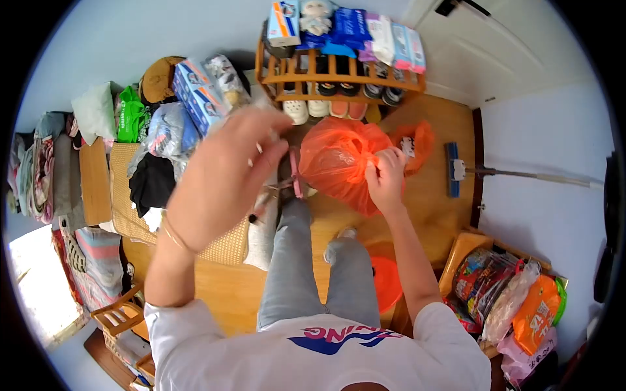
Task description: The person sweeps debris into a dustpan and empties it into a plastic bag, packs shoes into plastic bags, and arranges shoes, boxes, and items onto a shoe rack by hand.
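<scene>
- Left hand [231, 159]: raised close to the camera, thumb standing apart from bent fingers; no article seen in it.
- Right hand [387, 174]: closed on the gathered neck of the orange bag [339, 156].
- Bag location: ahead of the legs, below the shoe rack [306, 77] in view; whether its base is supported cannot be determined.
- Risk, judged: a one-handed hold on the neck could slip, letting the bag drop or open.
- Risk, judged: the film looks thin and could tear if pulled hard or snagged on the rack.
- Risk, judged: the pink object [296, 172], not identifiable, sits near the bag and could catch it.
- Floor [427, 212]: wood-toned; a round red-orange item [387, 284] lies near the right leg, a possible trip point.
- Room: blue-headed mop [452, 171] near the right wall; woven surface [227, 246] at left, carrying clothing and packages; packed bags [538, 309] at lower right.
</scene>
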`<state>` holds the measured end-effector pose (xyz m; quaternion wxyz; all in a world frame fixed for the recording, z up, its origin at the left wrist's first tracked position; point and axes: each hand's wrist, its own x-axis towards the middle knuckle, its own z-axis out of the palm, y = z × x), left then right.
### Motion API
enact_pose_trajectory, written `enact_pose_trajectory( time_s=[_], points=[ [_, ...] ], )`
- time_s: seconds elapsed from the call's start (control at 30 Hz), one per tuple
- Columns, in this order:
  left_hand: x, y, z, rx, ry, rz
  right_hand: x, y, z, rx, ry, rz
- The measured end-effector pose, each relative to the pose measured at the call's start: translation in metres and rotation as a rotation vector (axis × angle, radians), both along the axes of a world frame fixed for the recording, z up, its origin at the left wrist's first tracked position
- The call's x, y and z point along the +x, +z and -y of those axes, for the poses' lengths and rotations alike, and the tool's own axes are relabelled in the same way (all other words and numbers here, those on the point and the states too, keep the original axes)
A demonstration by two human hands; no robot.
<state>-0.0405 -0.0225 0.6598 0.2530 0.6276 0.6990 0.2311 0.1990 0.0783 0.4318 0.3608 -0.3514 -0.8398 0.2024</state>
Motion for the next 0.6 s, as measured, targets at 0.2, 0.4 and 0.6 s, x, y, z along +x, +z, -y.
enact_pose_trajectory(
  time_s=[0.2,0.4,0.6],
  points=[
    [0.135,-0.184,-0.032,0.147,0.047,0.058,0.074,-0.021,0.015,-0.008,0.152,0.072],
    [0.172,-0.361,-0.056,-0.201,-0.227,0.149,0.114,-0.104,0.034,-0.089,0.061,0.11],
    [0.152,-0.535,-0.033,-0.235,0.749,0.96,0.149,-0.263,0.071,-0.208,-0.529,0.076]
  ],
)
